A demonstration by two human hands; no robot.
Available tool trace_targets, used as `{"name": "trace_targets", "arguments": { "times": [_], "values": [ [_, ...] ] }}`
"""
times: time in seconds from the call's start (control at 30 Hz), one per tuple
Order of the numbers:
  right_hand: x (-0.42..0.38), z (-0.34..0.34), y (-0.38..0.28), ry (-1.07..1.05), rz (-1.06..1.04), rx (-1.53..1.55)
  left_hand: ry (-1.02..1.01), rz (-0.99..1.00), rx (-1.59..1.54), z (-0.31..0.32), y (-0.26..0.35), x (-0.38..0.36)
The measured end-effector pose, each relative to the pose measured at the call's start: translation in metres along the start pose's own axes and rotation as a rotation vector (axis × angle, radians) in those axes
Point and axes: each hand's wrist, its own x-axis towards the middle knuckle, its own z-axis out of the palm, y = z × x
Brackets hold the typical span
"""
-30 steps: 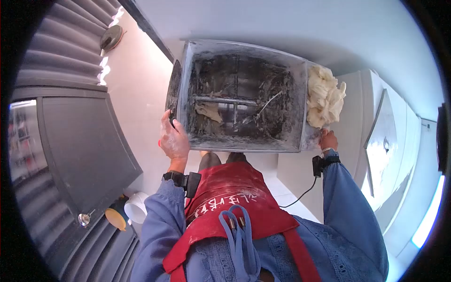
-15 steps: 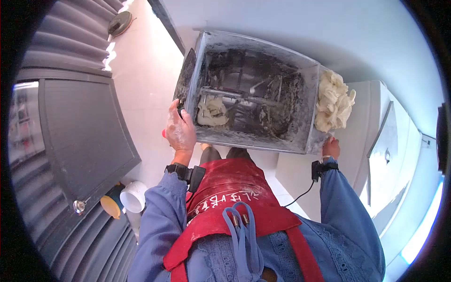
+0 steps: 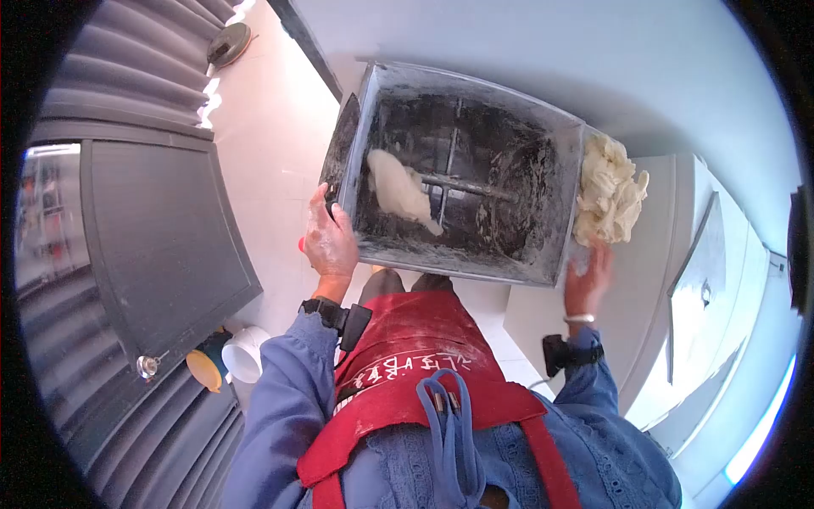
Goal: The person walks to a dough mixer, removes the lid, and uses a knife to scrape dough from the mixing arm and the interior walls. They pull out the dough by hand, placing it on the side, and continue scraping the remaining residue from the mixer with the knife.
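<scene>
A big pile of dough (image 3: 609,191) already sits at the right of the frame, one lump (image 3: 398,191) is left in the mixer tub (image 3: 471,263) in the middle, the left hand (image 3: 329,242) grips its corner, the right hand (image 3: 587,280) is open and empty

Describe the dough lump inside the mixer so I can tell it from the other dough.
Find the big grey metal mixer tub in front of the person, with a shaft across its inside. The dough lump is the smooth pale piece inside, near the left hand. The other dough pile is ragged and sits outside, on the tub's right edge.
</scene>
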Motion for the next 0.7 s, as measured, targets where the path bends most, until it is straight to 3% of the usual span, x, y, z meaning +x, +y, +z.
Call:
{"name": "trace_targets", "arguments": {
  "times": [0.07,0.13,0.2,0.23,0.3,0.33,0.4,0.53,0.6,0.63,0.7],
  "values": [
    [0.031,0.011,-0.062,-0.221,-0.158,0.382,0.095,0.059,0.039,0.003,-0.001,0.000],
    [0.059,0.054,-0.100,-0.501,-0.092,0.667,0.055,0.014,0.027,-0.002,0.003,0.000],
    [0.072,0.142,-0.113,-0.628,0.071,0.993,-0.018,-0.071,0.004,-0.005,0.005,-0.001],
    [0.086,0.165,-0.125,-0.628,0.055,0.993,-0.005,-0.076,0.000,-0.004,0.005,-0.001],
    [0.112,0.197,-0.150,-0.961,0.426,1.164,0.101,0.034,-0.008,-0.002,0.002,0.000],
    [0.120,0.205,-0.160,-0.970,0.402,1.163,0.120,0.050,-0.053,-0.004,0.003,0.001],
    [0.135,0.223,-0.181,-1.224,0.665,1.239,0.148,0.038,-0.063,-0.004,0.003,0.001],
    [0.145,0.321,-0.167,-1.377,0.690,1.240,0.190,0.047,-0.060,-0.002,0.001,0.002],
    [0.134,0.347,-0.171,-1.520,0.545,1.721,0.172,0.030,-0.064,-0.002,0.001,0.003],
    [0.140,0.338,-0.173,-1.531,0.546,1.710,0.173,0.018,-0.065,-0.002,0.001,0.004],
    [0.159,0.295,-0.181,-1.416,0.310,1.053,0.137,-0.037,-0.078,-0.003,0.003,0.003]
  ]
}}
